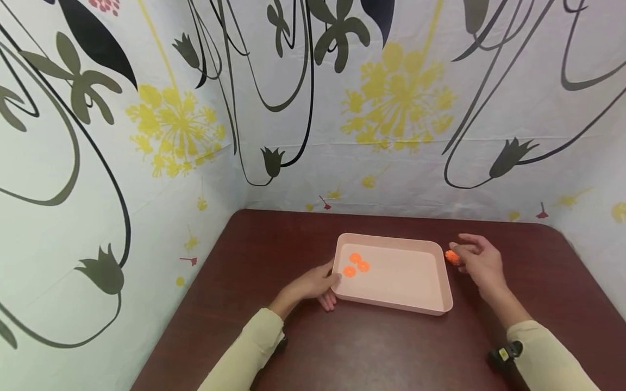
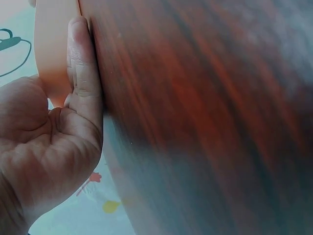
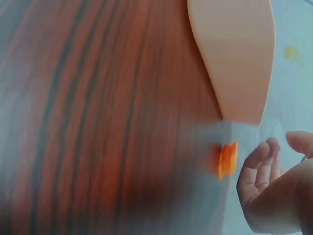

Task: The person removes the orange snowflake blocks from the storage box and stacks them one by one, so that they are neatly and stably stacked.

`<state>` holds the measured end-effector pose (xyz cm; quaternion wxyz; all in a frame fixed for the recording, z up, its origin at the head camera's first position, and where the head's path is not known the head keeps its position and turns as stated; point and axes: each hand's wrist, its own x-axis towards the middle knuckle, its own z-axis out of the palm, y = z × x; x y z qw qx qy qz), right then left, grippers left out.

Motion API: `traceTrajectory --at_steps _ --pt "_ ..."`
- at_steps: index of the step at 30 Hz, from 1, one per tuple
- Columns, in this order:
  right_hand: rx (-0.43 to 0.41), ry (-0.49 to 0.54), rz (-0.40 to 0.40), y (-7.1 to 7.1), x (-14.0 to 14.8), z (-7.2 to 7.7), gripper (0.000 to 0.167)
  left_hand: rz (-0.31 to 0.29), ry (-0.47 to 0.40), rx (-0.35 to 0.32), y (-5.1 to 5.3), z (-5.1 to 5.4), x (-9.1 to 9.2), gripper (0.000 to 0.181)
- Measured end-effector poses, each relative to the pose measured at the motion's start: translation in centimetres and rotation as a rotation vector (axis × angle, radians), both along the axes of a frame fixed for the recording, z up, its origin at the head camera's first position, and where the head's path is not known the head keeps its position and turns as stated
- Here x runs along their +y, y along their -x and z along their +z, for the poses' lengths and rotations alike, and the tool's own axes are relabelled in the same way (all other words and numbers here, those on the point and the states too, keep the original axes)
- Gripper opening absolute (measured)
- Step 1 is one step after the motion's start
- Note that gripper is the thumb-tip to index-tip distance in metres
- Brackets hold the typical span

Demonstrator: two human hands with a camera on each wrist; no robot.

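A shallow pale pink tray (image 1: pixel 401 271) lies on the table, with three thin orange discs (image 1: pixel 363 266) at its left end. My left hand (image 1: pixel 315 282) holds the tray's left side, the thumb at the rim and other fingers along the outer wall. In the left wrist view, that hand (image 2: pixel 58 132) lies against the tray wall (image 2: pixel 53 49). Beyond the tray's right end, a small pile of orange discs (image 1: pixel 452 257) sits on the table. My right hand (image 1: pixel 479 265) hovers beside it, fingers loosely bent; the right wrist view shows a gap between the hand (image 3: pixel 274 191) and the pile (image 3: pixel 227 160).
The dark red-brown table (image 1: pixel 371 347) runs back to a white patterned cloth (image 1: pixel 313 125) hung behind it and along the left. A dark strap device (image 1: pixel 506 354) sits on the right wrist.
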<state>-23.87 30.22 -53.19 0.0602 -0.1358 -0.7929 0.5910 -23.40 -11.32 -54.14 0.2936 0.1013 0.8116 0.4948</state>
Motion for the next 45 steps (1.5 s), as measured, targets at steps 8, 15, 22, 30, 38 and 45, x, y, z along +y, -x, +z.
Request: traceTrajectory --at_steps 8,15,22,30,38,45 --pt "0.166 -0.033 0.016 0.1 -4.6 1.3 0.033 -0.009 -0.015 0.005 0.0 -0.1 -0.1 0.068" --pt "0.245 -0.183 0.276 -0.2 -9.0 1.0 0.038 -0.007 -0.019 0.000 0.2 -0.2 -0.1 0.068" --pt "0.216 -0.394 0.333 -0.6 -13.4 0.3 0.032 -0.013 -0.053 -0.007 0.4 -0.2 0.0 0.066" --pt "0.160 -0.346 0.394 -0.6 -16.4 -0.3 0.028 -0.004 -0.066 -0.030 0.4 -0.6 0.0 0.068" --pt "0.104 -0.377 0.398 -0.8 -17.4 -1.2 0.035 -0.014 -0.057 -0.030 0.4 -0.5 0.0 0.067" --pt "0.081 -0.449 0.391 -0.9 -17.8 -1.2 0.039 -0.018 -0.053 -0.030 0.5 -0.3 -0.1 0.066"
